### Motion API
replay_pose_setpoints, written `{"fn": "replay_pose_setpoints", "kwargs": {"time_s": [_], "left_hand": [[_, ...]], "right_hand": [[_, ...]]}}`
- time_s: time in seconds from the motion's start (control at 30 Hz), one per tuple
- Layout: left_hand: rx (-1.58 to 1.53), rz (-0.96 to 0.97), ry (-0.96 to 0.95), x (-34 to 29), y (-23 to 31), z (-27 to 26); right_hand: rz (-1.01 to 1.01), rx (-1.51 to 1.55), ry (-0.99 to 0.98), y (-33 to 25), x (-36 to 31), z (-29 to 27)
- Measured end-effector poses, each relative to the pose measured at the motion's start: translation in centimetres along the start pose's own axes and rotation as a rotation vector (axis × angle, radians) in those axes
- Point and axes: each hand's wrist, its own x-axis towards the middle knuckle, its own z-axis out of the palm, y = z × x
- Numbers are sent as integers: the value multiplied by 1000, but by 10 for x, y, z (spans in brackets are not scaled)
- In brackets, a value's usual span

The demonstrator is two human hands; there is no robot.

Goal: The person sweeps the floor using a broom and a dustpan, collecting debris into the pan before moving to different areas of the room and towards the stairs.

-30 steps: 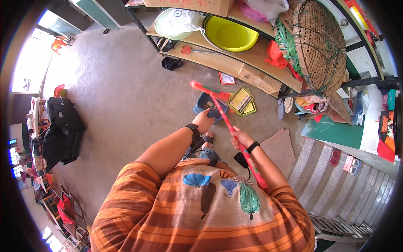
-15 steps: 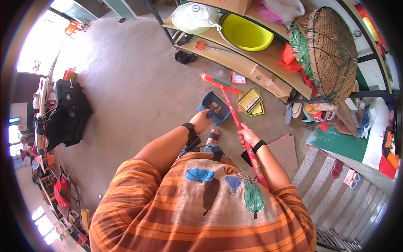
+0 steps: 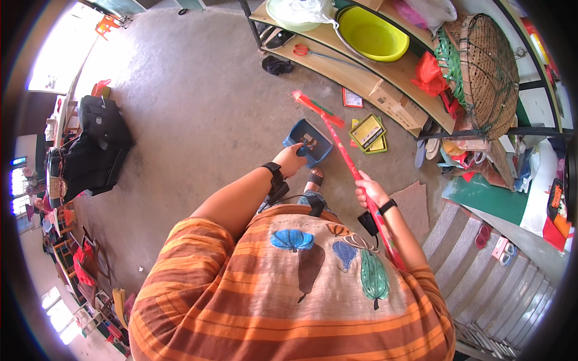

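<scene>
My left hand [image 3: 290, 160] is closed round the handle of a blue dustpan [image 3: 318, 127]. Some brownish debris [image 3: 309, 142] lies inside the pan. In my right hand [image 3: 372, 189] is the red patterned handle of a broom [image 3: 341, 144], gripped partway along, with its upper end running back beside my right forearm. The red broom head [image 3: 319, 109], with a strip of green bristles, is beyond the dustpan, apart from its rim. My sandalled foot [image 3: 315, 177] shows just behind the dustpan.
Yellow-edged flat packs [image 3: 368, 132] and a red-edged one [image 3: 352, 98] lie right of the broom. A shelf rack with a yellow-green basin [image 3: 373, 35] and a woven basket [image 3: 490, 78] stands at right. Steps [image 3: 466, 253] are at lower right; a black suitcase [image 3: 103, 123] is at left.
The view has shifted slightly, so shelves and flat packs sit further right. Both hands keep their grips; the broom head has moved a little farther from the dustpan.
</scene>
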Motion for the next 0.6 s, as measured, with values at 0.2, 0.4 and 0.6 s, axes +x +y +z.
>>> {"fn": "replay_pose_setpoints", "kwargs": {"time_s": [0.2, 0.4, 0.6], "left_hand": [[-48, 0, -27, -9, -31, -15], [-102, -14, -24, -34, -39, -35], [-146, 66, 28, -56, -89, -48]], "right_hand": [[89, 108, -9, 47, 32, 51], [116, 146, -55, 74, -25, 88], [26, -21, -5, 66, -14, 106]]}}
